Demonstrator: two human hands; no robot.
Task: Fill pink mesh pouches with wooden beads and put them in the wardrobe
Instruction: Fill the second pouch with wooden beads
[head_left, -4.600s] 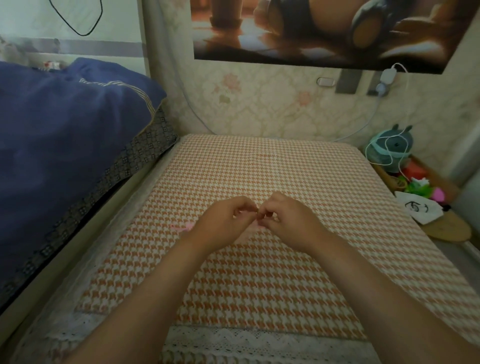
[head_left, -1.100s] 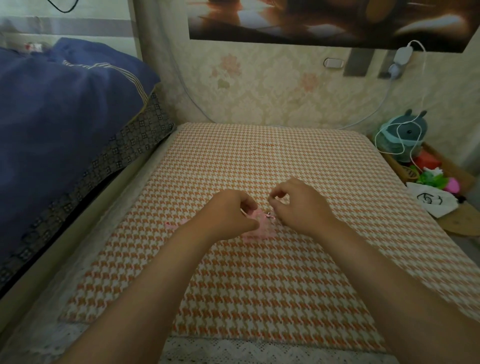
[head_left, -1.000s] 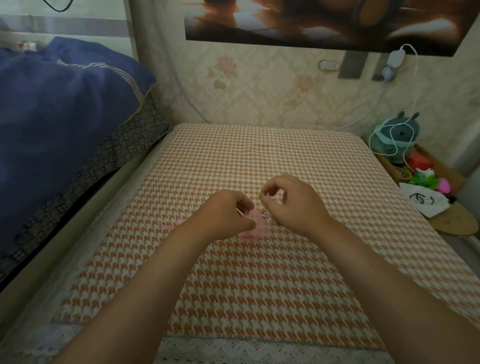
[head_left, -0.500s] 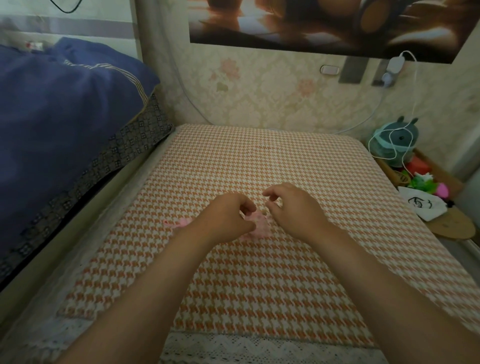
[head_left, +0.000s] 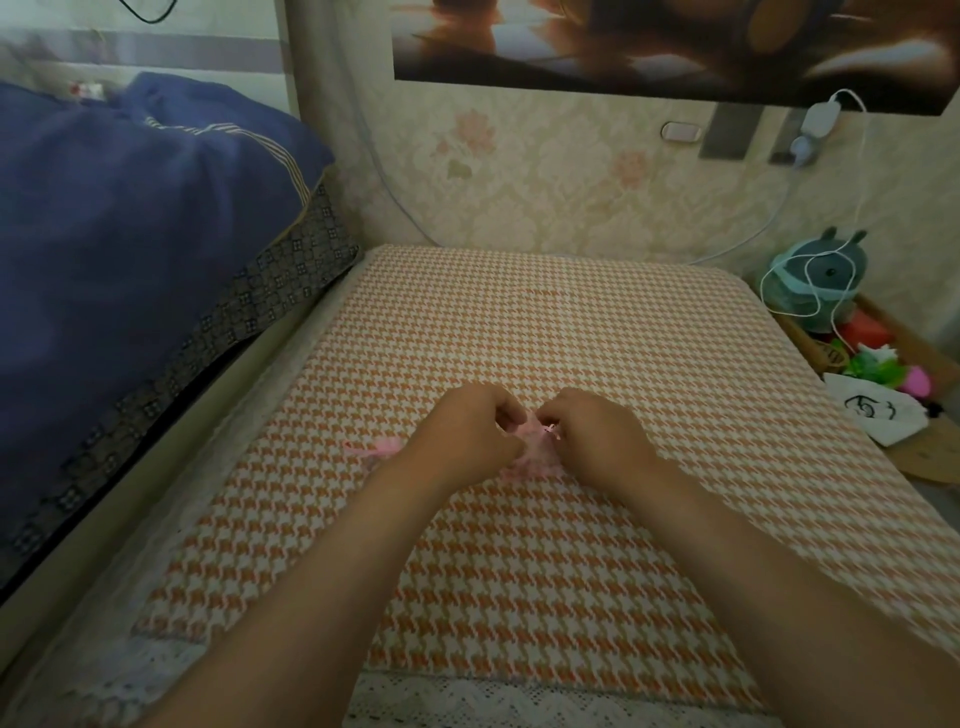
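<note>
Pinches one pink mesh pouch (head_left: 532, 457) between curled left hand (head_left: 467, 436) and right hand (head_left: 597, 441), low on the checked table (head_left: 571, 322); cannot tell contents. Beside left wrist, another pink pouch (head_left: 382, 448).

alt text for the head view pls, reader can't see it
A person's left hand and right hand meet over a small pink mesh pouch, fingers curled on its top, on an orange-and-white houndstooth cloth. Another pink piece lies left of the left hand; a blue quilt is heaped at far left.
</note>
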